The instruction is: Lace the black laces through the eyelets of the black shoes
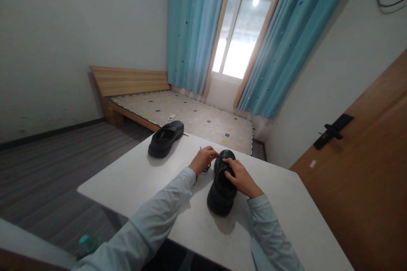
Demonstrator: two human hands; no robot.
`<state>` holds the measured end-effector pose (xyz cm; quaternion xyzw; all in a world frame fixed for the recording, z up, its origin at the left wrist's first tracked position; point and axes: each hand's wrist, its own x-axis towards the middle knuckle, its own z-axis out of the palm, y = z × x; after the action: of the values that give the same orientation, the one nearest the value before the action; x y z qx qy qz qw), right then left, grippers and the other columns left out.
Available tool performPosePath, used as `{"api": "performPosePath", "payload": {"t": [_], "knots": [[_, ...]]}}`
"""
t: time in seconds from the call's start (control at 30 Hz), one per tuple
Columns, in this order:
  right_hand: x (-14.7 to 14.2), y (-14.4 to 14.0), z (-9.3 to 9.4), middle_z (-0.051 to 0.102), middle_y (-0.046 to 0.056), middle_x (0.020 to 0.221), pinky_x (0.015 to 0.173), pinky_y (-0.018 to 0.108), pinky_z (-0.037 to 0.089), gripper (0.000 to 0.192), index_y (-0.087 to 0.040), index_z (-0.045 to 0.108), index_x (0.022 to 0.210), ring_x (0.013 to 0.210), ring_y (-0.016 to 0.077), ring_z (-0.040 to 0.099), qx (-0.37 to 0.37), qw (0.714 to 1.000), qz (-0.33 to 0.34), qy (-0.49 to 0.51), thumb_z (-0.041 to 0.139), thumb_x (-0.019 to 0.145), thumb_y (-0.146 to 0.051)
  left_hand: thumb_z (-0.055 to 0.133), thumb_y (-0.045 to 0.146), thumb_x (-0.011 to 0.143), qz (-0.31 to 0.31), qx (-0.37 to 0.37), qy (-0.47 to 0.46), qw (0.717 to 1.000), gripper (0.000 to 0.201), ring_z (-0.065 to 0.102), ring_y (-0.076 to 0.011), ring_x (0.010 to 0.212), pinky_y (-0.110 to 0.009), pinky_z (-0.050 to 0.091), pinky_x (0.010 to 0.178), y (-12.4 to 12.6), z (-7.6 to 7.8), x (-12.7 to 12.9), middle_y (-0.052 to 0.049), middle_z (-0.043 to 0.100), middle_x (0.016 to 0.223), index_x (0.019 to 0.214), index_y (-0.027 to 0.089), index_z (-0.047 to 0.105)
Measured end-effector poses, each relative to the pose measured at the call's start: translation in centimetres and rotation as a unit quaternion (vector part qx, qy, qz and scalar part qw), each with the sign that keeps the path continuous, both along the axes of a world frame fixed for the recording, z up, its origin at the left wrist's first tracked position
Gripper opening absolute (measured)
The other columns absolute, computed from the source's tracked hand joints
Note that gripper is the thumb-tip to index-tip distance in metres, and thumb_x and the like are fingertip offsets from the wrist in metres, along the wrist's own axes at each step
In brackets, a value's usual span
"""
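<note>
While both hands work at it, the black leather lace-up shoe [221, 186] sits upright on the white rectangular table [152, 178], its rounded toe pointing back toward the person and its heel toward the far edge. At the shoe's open top, the right hand [241, 179] lies over the tongue area, fingers curled and pinched on something small there, most likely the lace, though it is too fine to make out for certain. Just beside the shoe on its other flank, the left hand [202, 160] is closed in a pinch around a thin black shoelace [207, 167], which loops down between that hand and the shoe. Both arms wear pale blue long sleeves.

Farther along the tabletop, well apart from the first, a second black leather shoe [165, 138] rests near the far left edge, its opening facing up and a lace end trailing from it.

Beyond the table stands a low wooden bed frame [127, 82] with a patterned cream mattress [197, 120], then turquoise curtains [197, 25] on either side of a bright window [241, 29]. A brown wooden door [365, 169] with a dark handle fills the right side, and a green-capped bottle [86, 243] shows low by the table's near left corner.
</note>
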<state>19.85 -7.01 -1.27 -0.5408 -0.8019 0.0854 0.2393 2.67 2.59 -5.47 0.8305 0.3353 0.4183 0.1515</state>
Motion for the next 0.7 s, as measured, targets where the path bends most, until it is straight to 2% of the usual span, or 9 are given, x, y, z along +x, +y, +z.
{"api": "performPosePath", "payload": {"t": [0.2, 0.37, 0.53, 0.7], "knots": [[-0.12, 0.11, -0.01, 0.058, 0.008, 0.101, 0.089, 0.036, 0.039, 0.038, -0.018, 0.049, 0.117, 0.096, 0.0209, 0.053, -0.003, 1.0, -0.006, -0.018, 0.05, 0.079, -0.02, 0.06, 0.015, 0.079, -0.01, 0.001, 0.006, 1.0, 0.013, 0.061, -0.0128, 0.077, -0.023, 0.047, 0.075, 0.08, 0.01, 0.16, -0.004, 0.064, 0.083, 0.087, 0.019, 0.07], [-0.15, 0.27, -0.15, 0.059, 0.008, 0.102, 0.089, 0.037, 0.039, 0.04, -0.018, 0.046, 0.118, 0.098, 0.0216, 0.054, -0.007, 1.0, -0.005, -0.01, 0.05, 0.078, -0.019, 0.062, 0.016, 0.078, -0.001, -0.027, -0.015, 1.0, 0.025, 0.062, -0.0123, 0.075, -0.024, 0.047, 0.075, -0.12, 0.06, 0.26, 0.0, 0.067, 0.082, 0.102, 0.02, 0.063], [-0.1, 0.53, -0.53, 0.061, 0.01, 0.109, 0.093, 0.04, 0.037, 0.052, -0.016, 0.036, 0.127, 0.103, 0.0223, 0.055, -0.015, 1.0, -0.006, 0.025, 0.049, 0.077, -0.019, 0.065, 0.021, 0.077, 0.006, -0.064, -0.061, 0.996, 0.019, 0.064, -0.0124, 0.074, -0.023, 0.047, 0.073, -0.56, 0.04, 0.49, 0.003, 0.069, 0.076, 0.095, 0.022, 0.062], [-0.21, 0.74, -0.33, 0.065, 0.01, 0.108, 0.092, 0.038, 0.04, 0.047, -0.016, 0.035, 0.126, 0.104, 0.0217, 0.058, -0.039, 0.997, -0.043, 0.058, 0.045, 0.08, -0.023, 0.065, 0.023, 0.077, 0.017, -0.091, -0.1, 0.991, 0.012, 0.064, -0.0124, 0.073, -0.023, 0.047, 0.073, -0.86, -0.02, 0.8, 0.002, 0.069, 0.076, 0.088, 0.021, 0.064]]}}
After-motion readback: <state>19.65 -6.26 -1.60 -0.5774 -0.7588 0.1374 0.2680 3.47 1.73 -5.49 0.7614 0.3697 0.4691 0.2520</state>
